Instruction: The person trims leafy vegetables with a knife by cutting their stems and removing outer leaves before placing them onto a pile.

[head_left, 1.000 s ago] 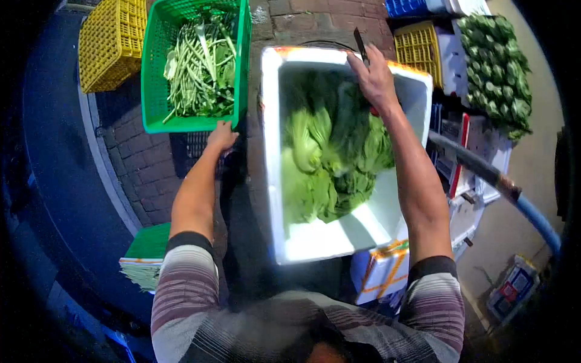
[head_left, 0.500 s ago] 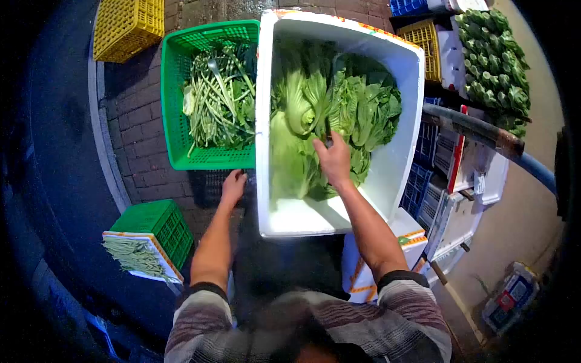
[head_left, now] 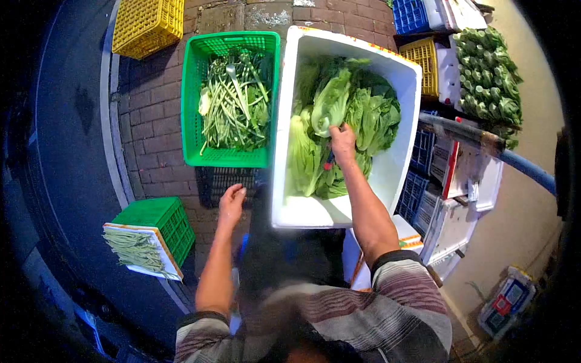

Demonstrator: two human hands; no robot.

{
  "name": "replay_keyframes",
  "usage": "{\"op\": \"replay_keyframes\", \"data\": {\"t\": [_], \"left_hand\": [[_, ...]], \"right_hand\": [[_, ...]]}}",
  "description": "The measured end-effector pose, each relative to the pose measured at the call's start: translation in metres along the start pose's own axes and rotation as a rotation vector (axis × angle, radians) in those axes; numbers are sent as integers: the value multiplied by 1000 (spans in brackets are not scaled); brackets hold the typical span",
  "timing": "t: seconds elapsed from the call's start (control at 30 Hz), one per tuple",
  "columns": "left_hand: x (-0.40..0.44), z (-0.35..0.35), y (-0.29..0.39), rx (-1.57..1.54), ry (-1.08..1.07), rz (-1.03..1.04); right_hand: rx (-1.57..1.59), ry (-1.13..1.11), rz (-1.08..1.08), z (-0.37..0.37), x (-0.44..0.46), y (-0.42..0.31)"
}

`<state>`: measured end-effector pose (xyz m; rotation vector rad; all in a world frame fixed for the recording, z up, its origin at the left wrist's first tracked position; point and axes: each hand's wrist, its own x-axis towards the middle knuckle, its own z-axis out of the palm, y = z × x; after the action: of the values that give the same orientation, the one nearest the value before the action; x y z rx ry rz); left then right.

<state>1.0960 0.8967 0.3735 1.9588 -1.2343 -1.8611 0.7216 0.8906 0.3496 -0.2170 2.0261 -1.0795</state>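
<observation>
My right hand (head_left: 343, 144) is closed at the base of a pale green head of leafy greens (head_left: 331, 110), inside a white foam box (head_left: 315, 213). A dark, red-ended handle (head_left: 328, 161), perhaps a knife's, sticks out below the same hand; its other end is hidden. Other leafy heads (head_left: 372, 118) lie around it, against the walls of the box. My left hand (head_left: 232, 204) hovers in front of the green basket (head_left: 227, 158), fingers loosely bent and apart from the thumb, with nothing in it.
Trimmed stalks and leaves (head_left: 236, 103) fill the basket. A yellow crate (head_left: 147, 27) stands at back left, a green crate (head_left: 175, 230) with long beans (head_left: 136, 249) at lower left. Stacked greens (head_left: 489, 75), crates and a metal pole (head_left: 466, 133) line the right.
My right hand has taken hold of a leafy head and raised it, its leaves pointing away from me. My left hand has turned slightly, still in front of the basket. The view has shifted a little.
</observation>
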Motion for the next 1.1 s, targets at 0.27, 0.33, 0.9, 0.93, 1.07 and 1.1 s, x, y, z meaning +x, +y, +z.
{"op": "replay_keyframes", "data": {"t": [0.27, 0.33, 0.9, 0.93, 1.07, 1.1], "left_hand": [[-39, 70, 105, -292, -445, -103], [-50, 85, 114, -558, -550, -153], [-38, -4, 149, -1439, 49, -261], [-38, -8, 152, -1454, 34, -269], [-56, -12, 165, -1404, 5, -331], [-56, -12, 162, -1407, -28, -319]], "right_hand": [[254, -245, 126, -84, -105, -25], [234, -359, 173, -94, -148, -35], [-329, -546, -473, 35, -236, -103], [-377, -533, -518, 47, -242, -106], [-472, -559, -779, 72, -254, -103], [-543, -615, -768, 71, -253, -107]]}}
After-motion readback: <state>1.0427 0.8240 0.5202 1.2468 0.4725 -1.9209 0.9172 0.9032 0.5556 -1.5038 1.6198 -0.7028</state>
